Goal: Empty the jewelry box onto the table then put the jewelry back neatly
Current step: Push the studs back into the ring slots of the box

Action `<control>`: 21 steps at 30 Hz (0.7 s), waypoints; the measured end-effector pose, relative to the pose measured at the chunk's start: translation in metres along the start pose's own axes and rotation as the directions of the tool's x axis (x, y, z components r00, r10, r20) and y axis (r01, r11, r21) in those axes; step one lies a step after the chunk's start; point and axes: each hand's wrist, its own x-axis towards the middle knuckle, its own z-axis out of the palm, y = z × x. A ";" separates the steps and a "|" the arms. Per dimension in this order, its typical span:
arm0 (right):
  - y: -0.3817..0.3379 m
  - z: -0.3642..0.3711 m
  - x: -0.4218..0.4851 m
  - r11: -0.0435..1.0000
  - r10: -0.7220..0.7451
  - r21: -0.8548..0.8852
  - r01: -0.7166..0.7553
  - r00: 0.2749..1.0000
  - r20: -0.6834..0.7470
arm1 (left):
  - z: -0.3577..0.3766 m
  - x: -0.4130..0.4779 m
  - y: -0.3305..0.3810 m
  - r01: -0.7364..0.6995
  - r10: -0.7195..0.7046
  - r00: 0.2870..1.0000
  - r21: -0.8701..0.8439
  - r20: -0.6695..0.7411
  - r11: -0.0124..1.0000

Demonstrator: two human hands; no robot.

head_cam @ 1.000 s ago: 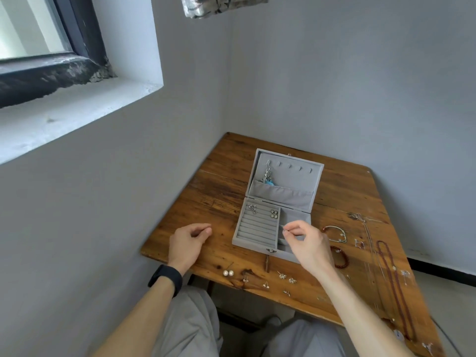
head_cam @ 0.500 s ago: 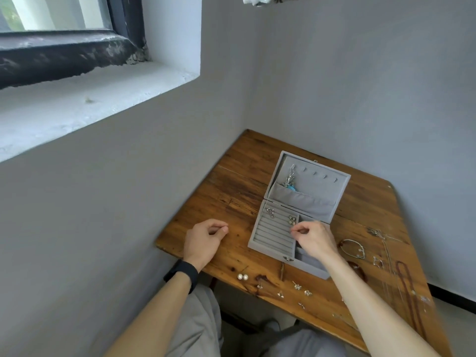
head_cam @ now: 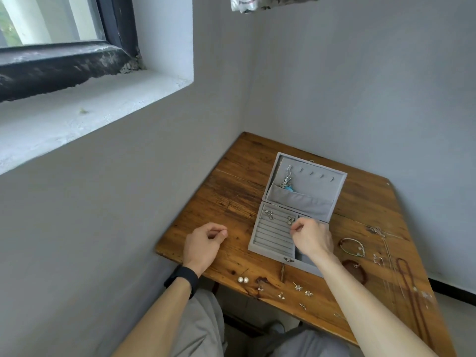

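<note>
Gaping grey jewelry box (head_cam: 309,202); right hand (head_cam: 313,238) pinched over ring rows (head_cam: 273,237), hold unclear; left hand (head_cam: 202,244) loosely curled.

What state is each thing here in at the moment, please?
jewelry box: open.
left hand: loosely curled, resting on the table.
right hand: fingertips pinched over the ring rows.
pearl earrings: loose on the table.
bracelet: loose on the table.

Open jewelry box (head_cam: 301,202) mid-table (head_cam: 244,176), earrings (head_cam: 298,287) before it, bracelet (head_cam: 353,247) and necklaces (head_cam: 409,287) right
</note>
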 end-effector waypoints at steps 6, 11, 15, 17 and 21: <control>0.006 0.000 -0.017 0.997 -0.060 0.035 0.063 0.996 -0.068 | -0.004 -0.002 0.008 0.045 -0.042 0.999 -0.076 0.029 0.996; 0.037 0.003 -0.047 0.980 -0.180 0.037 0.195 0.951 -0.250 | -0.016 0.001 0.016 0.064 -0.055 0.994 -0.104 0.092 0.993; 0.063 0.019 -0.063 0.975 -0.217 -0.092 0.200 0.945 -0.244 | -0.004 0.011 0.044 -0.119 0.116 0.983 0.013 0.140 0.993; 0.067 0.028 -0.066 0.983 -0.162 -0.115 0.146 0.976 -0.145 | 0.012 0.016 0.063 -0.236 0.215 0.956 0.085 0.197 0.968; 0.068 0.039 -0.068 0.988 -0.141 -0.080 0.135 0.987 -0.075 | 0.052 0.023 0.091 -0.411 0.308 0.887 0.288 0.344 0.865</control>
